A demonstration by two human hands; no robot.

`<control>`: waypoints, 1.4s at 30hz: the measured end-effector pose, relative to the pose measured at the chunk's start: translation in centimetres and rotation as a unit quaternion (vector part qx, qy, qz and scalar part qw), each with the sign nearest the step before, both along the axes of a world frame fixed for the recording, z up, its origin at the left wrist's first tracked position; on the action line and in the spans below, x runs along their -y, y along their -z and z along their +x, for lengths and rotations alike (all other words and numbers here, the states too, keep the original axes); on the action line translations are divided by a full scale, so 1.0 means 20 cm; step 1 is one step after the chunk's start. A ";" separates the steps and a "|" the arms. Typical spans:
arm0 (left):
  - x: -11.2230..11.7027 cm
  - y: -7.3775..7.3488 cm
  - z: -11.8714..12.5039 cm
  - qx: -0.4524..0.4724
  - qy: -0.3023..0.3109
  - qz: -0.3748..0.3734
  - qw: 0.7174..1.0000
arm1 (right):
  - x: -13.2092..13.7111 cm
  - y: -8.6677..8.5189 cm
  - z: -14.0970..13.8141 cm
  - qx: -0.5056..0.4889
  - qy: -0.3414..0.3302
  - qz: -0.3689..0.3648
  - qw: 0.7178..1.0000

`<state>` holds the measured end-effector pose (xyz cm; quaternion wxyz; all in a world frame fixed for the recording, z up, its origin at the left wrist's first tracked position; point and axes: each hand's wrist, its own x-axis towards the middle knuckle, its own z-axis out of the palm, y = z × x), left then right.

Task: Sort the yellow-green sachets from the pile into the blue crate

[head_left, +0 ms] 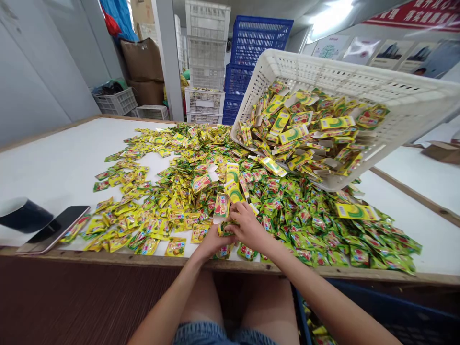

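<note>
My left hand [214,243] and my right hand [248,226] meet near the table's front edge. Between their fingertips is a small yellow-green sachet [223,230], partly covered by the fingers. Both hands are closed around it. Just beyond them lie an open, flattish small carton [221,206] and a yellow carton [233,183] with a green fruit picture. Loose sachets surround the hands: mostly yellow sachets [154,225] to the left, mostly green sachets [309,230] to the right. Another yellow carton [356,211] rests on the green ones.
A white plastic basket [406,91] lies tipped toward me at the right, full of small cartons [294,134]. A phone [59,227] and a dark cup [25,215] stand at the left. Stacked white crates [206,48] and blue crates [258,38] rise behind the table. A blue bin [359,297] is below its edge.
</note>
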<state>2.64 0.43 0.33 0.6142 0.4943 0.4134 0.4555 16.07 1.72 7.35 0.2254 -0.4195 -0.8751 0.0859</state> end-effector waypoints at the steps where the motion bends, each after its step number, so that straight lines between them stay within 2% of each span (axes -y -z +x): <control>1: 0.00 0.01 0.00 0.000 0.001 0.007 1.000 | 0.01 0.01 0.00 -0.016 0.005 -0.009 1.000; 4: 0.00 0.02 -0.01 0.004 0.007 0.027 1.000 | 0.03 0.03 0.01 -0.033 0.026 -0.026 0.999; 11: -0.01 0.08 0.01 0.007 0.004 0.041 0.999 | 0.02 0.10 0.01 0.000 0.042 -0.062 0.997; 16: 0.00 0.08 0.00 0.007 -0.012 0.061 0.998 | 0.05 0.14 -0.02 -0.019 0.041 -0.111 0.993; 20: 0.01 0.07 -0.02 -0.008 -0.028 0.030 0.999 | 0.11 0.17 0.00 -0.154 0.048 -0.123 0.979; 23: 0.01 0.06 -0.02 -0.022 -0.029 0.016 0.999 | 0.16 0.22 0.03 -0.290 0.075 -0.149 0.942; 26: 0.03 0.04 -0.03 -0.030 -0.032 0.059 0.997 | 0.20 0.29 0.02 -0.370 0.083 -0.169 0.910; 30: 0.09 0.01 -0.07 -0.019 -0.068 0.104 0.992 | 0.22 0.35 -0.02 -0.419 0.093 -0.175 0.886; 32: 0.13 0.00 -0.10 -0.016 -0.090 0.106 0.990 | 0.21 0.36 -0.04 -0.417 0.086 -0.167 0.889; 36: 0.19 -0.01 -0.13 -0.010 -0.090 0.105 0.990 | 0.19 0.37 -0.04 -0.350 0.066 -0.118 0.927; 39: 0.19 0.01 -0.13 0.004 -0.103 0.115 0.988 | 0.17 0.35 -0.02 -0.309 0.053 -0.102 0.944; 42: 0.18 0.04 -0.14 -0.034 -0.102 0.129 0.986 | 0.14 0.31 -0.01 -0.292 0.031 -0.093 0.951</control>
